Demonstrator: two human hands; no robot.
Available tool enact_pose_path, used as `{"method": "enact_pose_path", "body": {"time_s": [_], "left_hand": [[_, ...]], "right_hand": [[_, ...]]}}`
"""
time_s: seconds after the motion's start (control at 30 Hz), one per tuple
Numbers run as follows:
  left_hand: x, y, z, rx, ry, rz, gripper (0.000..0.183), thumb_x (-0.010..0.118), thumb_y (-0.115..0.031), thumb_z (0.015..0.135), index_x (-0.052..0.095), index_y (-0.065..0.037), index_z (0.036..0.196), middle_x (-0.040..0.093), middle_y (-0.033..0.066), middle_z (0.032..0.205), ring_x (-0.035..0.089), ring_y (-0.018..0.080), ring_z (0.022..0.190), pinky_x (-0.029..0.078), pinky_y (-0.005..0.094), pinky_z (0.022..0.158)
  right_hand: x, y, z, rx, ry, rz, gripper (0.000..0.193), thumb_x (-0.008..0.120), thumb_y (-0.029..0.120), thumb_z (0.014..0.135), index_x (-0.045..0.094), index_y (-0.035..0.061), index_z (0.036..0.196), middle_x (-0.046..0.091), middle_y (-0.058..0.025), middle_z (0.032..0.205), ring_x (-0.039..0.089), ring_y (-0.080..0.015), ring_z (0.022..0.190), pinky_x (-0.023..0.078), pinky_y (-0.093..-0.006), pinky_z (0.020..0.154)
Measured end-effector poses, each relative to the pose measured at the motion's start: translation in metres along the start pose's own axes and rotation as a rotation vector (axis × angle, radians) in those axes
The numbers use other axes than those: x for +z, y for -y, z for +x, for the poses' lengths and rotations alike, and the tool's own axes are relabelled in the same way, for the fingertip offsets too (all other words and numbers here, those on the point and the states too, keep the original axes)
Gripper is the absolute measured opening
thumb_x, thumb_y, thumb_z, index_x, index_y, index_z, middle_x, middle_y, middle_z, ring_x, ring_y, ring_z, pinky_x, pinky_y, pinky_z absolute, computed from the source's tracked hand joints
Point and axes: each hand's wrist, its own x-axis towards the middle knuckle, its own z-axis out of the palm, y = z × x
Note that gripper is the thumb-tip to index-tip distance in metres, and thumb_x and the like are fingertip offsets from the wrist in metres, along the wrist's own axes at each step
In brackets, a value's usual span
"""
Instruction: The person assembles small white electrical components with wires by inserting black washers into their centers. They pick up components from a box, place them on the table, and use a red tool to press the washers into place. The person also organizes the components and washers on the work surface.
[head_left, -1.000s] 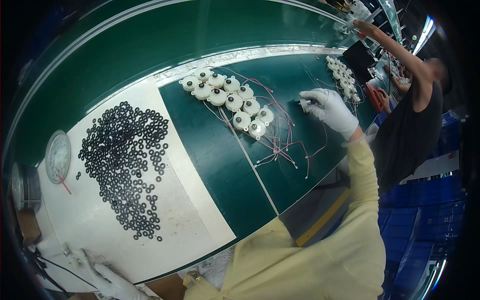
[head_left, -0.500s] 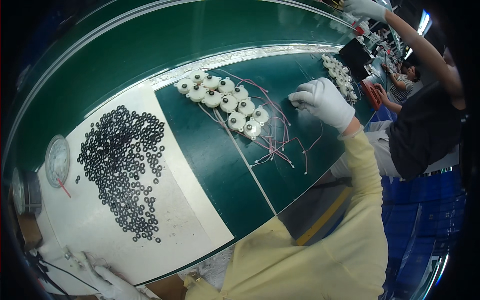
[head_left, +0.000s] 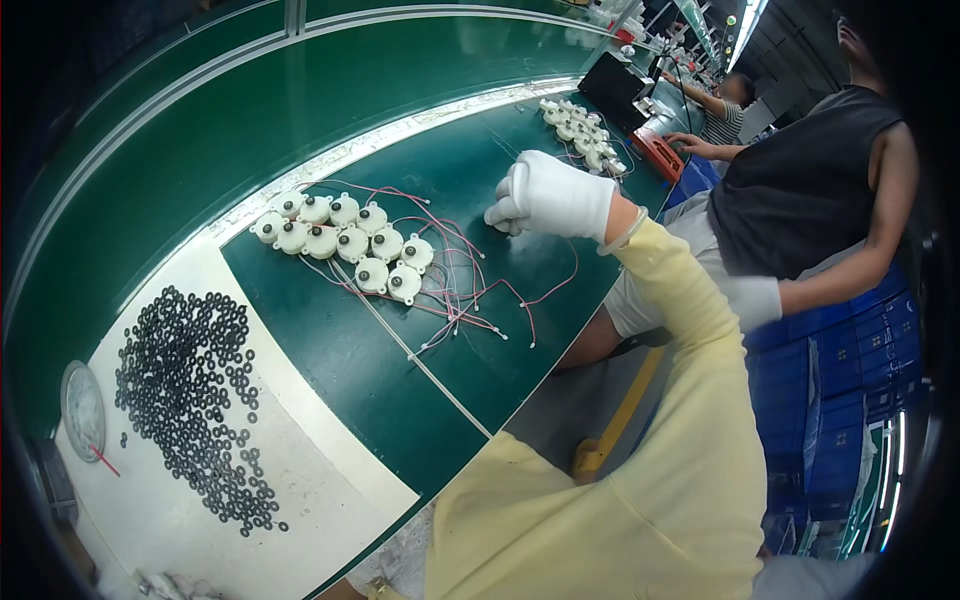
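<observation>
My right hand [head_left: 558,195], in a white glove with a yellow sleeve, is held over the green bench with its fingers curled together. What its fingertips hold, if anything, is hidden. To its left stand several round white motors [head_left: 351,243] in rows, most with a black ring on top. Their pink and white wires [head_left: 470,290] trail toward my right hand. Only a sliver of my left hand [head_left: 165,587] appears at the dim bottom left edge, so its fingers cannot be read. Many small black rings [head_left: 190,390] lie spread on a white sheet [head_left: 330,480].
A round clear dish [head_left: 82,405] with a red stick [head_left: 104,461] sits at the left. More white motors [head_left: 585,133] stand farther off, by a black box [head_left: 613,90] and a red tool [head_left: 658,158]. A co-worker [head_left: 800,190] sits close on the right, beside blue crates [head_left: 850,380].
The view has swung right, so the bench things sit farther left in it. My right hand stays over the bench, fingers curled. My left hand has mostly left the picture. The co-worker's raised arm has come down.
</observation>
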Motion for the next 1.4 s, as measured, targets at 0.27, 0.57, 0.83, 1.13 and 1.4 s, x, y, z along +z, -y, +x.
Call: {"method": "enact_pose_path", "body": {"time_s": [0.27, 0.57, 0.83, 1.13, 1.4], "left_hand": [[-0.005, 0.006, 0.002, 0.089, 0.004, 0.060, 0.034, 0.044, -0.021, 0.102, 0.064, 0.001, 0.119, 0.052, 0.0219, 0.139, 0.042, 0.0412, 0.134, 0.034, 0.0485, 0.112], [-0.003, 0.007, -0.002, -0.051, 0.008, -0.038, 0.037, 0.043, -0.026, 0.102, 0.067, 0.001, 0.113, 0.053, 0.0225, 0.137, 0.043, 0.0426, 0.132, 0.033, 0.0505, 0.112], [-0.005, 0.006, 0.000, 0.059, -0.006, 0.048, 0.037, 0.043, -0.025, 0.103, 0.068, 0.000, 0.108, 0.057, 0.0229, 0.131, 0.045, 0.0433, 0.129, 0.033, 0.0518, 0.112], [-0.005, 0.004, 0.004, 0.109, -0.040, 0.056, 0.034, 0.044, -0.023, 0.103, 0.068, 0.000, 0.108, 0.057, 0.0237, 0.130, 0.049, 0.0434, 0.124, 0.036, 0.0523, 0.107], [0.012, 0.090, -0.031, -0.221, 0.105, -0.352, 0.041, 0.039, -0.013, 0.104, 0.043, 0.006, 0.140, 0.051, 0.0217, 0.137, 0.059, 0.0264, 0.109, 0.048, 0.0316, 0.089]], "right_hand": [[0.003, 0.018, -0.012, 0.156, -0.070, 0.310, 0.019, 0.069, 0.015, 0.082, 0.072, 0.0059, 0.099, 0.072, -0.0060, 0.083, 0.068, -0.0247, 0.072, 0.054, -0.0325, 0.066], [0.047, 0.049, -0.063, 0.660, -0.232, 0.291, 0.017, 0.059, 0.016, 0.091, 0.067, 0.0045, 0.102, 0.070, -0.0167, 0.090, 0.068, -0.0344, 0.083, 0.053, -0.0403, 0.072], [0.012, 0.053, -0.066, 0.808, -0.280, 0.267, 0.023, 0.062, 0.018, 0.091, 0.067, 0.0048, 0.109, 0.069, -0.0157, 0.082, 0.067, -0.0332, 0.074, 0.052, -0.0414, 0.069], [0.016, 0.075, -0.018, 0.866, -0.195, 0.532, 0.039, 0.063, 0.034, 0.090, 0.066, 0.0021, 0.112, 0.072, -0.0156, 0.084, 0.070, -0.0244, 0.082, 0.054, -0.0348, 0.075], [-0.001, 0.065, 0.002, 0.769, -0.356, 1.262, 0.040, 0.064, 0.016, 0.095, 0.055, -0.0069, 0.126, 0.069, -0.0107, 0.112, 0.065, -0.0133, 0.101, 0.050, -0.0253, 0.090]]}}
